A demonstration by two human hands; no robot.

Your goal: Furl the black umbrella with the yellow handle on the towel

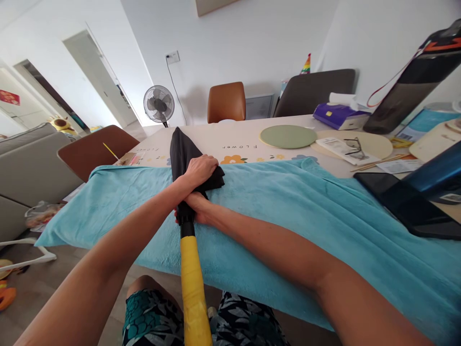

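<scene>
At the far left stands a sofa [32, 168], with a brown chair [95, 149] to its right at the left end of the table [247, 132]. A fan [158, 103] stands beyond the far edge of the table. A cloth [266, 216] covers the near part of the tabletop and hangs over the near edge.

Left of centre, the folded umbrella [188, 230] lies over the cloth, its tip pointing far and its yellow handle [192, 283] extending near, past the table edge. The right hand [197, 205] is closed around the umbrella just beyond the handle; its fingertips show on the left side. The left hand [201, 169] lies farther along, its forearm crossing above the right hand. Its fingers are bent, partly closed, over the black canopy [180, 154]; whether they pinch the fabric cannot be told.

To the right, a round green mat [287, 137] lies on the table. Next come a tissue box [336, 117], glasses [356, 148] on paper, a tilted dark bottle [406, 86] and, nearer, a flat black device [410, 204].
</scene>
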